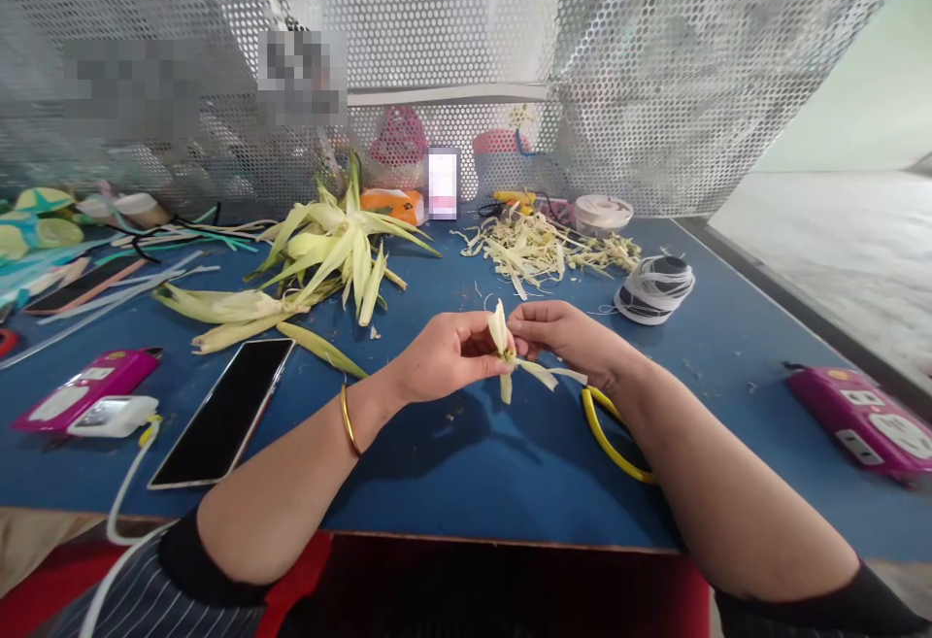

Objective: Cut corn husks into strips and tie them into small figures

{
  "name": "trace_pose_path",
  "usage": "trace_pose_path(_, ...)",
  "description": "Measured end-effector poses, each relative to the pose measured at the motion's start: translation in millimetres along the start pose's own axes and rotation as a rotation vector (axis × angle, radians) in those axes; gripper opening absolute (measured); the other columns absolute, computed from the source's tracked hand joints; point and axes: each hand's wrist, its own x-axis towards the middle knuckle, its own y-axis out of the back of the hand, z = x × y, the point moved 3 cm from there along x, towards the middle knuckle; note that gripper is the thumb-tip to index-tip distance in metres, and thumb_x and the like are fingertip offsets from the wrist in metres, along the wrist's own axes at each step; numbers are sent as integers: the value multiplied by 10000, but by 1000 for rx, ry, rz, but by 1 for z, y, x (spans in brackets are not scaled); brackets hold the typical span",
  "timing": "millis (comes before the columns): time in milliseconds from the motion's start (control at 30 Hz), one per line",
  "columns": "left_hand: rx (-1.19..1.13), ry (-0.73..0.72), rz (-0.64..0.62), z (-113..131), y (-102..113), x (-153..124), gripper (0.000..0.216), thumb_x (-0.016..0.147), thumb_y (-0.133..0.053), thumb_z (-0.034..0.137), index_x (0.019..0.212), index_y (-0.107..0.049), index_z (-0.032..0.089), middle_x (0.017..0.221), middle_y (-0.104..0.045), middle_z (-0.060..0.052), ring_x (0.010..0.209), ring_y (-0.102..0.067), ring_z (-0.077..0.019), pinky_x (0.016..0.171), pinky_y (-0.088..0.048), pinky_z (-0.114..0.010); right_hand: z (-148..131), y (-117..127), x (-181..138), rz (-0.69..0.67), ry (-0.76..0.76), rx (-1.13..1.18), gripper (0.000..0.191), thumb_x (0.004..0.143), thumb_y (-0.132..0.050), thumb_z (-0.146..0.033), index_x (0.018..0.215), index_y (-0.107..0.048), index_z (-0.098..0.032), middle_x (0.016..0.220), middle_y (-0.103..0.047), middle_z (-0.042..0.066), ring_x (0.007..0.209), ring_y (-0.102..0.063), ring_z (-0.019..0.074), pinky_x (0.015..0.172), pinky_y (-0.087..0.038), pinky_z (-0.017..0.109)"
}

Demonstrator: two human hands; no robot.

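Observation:
Between the thumb and fingers of my left hand (448, 356) is a small bundle of pale corn husk strips (498, 329), its petal-like pieces sticking up and hanging down. My right hand (557, 337) is closed in a pinch right beside the bundle; what its fingertips hold is too small to make out. A yellow loop handle (604, 439) lies partly hidden beneath my right wrist. Beyond my right hand stands a spool of white and dark thread (655, 286). Larger green-yellow corn husks (327, 250) are heaped past my left hand.
A pile of husk scraps (535, 245) lies at the back by a round white container (603, 214). At left rest a dark phone (225, 415) and a magenta power strip (91, 390) with a plugged charger. Another magenta power strip (863, 415) sits right. Perforated metal sheeting (451, 26) bounds the back.

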Motion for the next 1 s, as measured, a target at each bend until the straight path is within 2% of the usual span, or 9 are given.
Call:
trace_pose_path(133,30,-39,84,2,4,0,226,766,-742,333,849,-628,157,813,-675,-33,746,-659,-148,725,-534,-270,8,-2,2,-32,-74,45,272,626,-794,-373,652,-626,-160,555,-582,-25,498,-475,81,507,-364,230)
trace_pose_path(300,144,-105,308,0,14,1,200,791,-696,316,892,-607,168,822,-688,-33,747,-656,-147,718,-530,-256,9,-14,2,-20,62,-40,293,702,-732,-418,601,-585,-186,551,-558,-27,533,-482,104,537,-379,247)
trace_pose_path(400,253,-150,443,0,17,0,128,791,-665,257,865,-601,174,826,-695,-29,748,-656,-138,714,-525,-237,9,-19,1,-6,85,-67,329,735,-695,-456,593,-552,-195,544,-534,-29,527,-463,107,544,-375,257)
trace_pose_path(600,352,-146,592,-4,22,0,99,782,-651,248,810,-585,180,796,-683,-21,728,-644,-132,699,-523,-235,7,-30,-5,127,207,-225,264,858,-565,-399,667,-520,-223,553,-527,-30,531,-466,125,553,-381,266)
trace_pose_path(700,369,-126,616,-6,24,1,107,779,-654,256,787,-578,182,768,-673,-16,705,-630,-128,679,-514,-232,3,-36,-13,191,307,-375,227,921,-493,-344,722,-500,-234,596,-528,-24,566,-483,142,564,-390,271)
trace_pose_path(833,340,-127,586,-8,23,2,146,773,-683,288,791,-587,180,758,-670,-19,690,-618,-127,662,-507,-233,-9,-38,-25,366,651,-612,181,946,-470,-255,768,-498,-240,846,-602,45,786,-573,187,713,-451,307)
trace_pose_path(900,310,-117,574,-9,22,3,167,762,-703,297,793,-589,180,755,-669,-18,690,-620,-129,655,-506,-234,-11,-39,-26,347,754,-616,179,963,-444,-224,792,-493,-244,949,-622,67,885,-596,199,785,-469,322)
trace_pose_path(1000,276,-98,567,-11,20,3,176,759,-707,298,775,-575,182,735,-666,-14,676,-623,-131,640,-505,-237,-8,-41,-24,279,756,-559,165,979,-407,-192,834,-463,-247,916,-617,56,872,-596,187,796,-481,320)
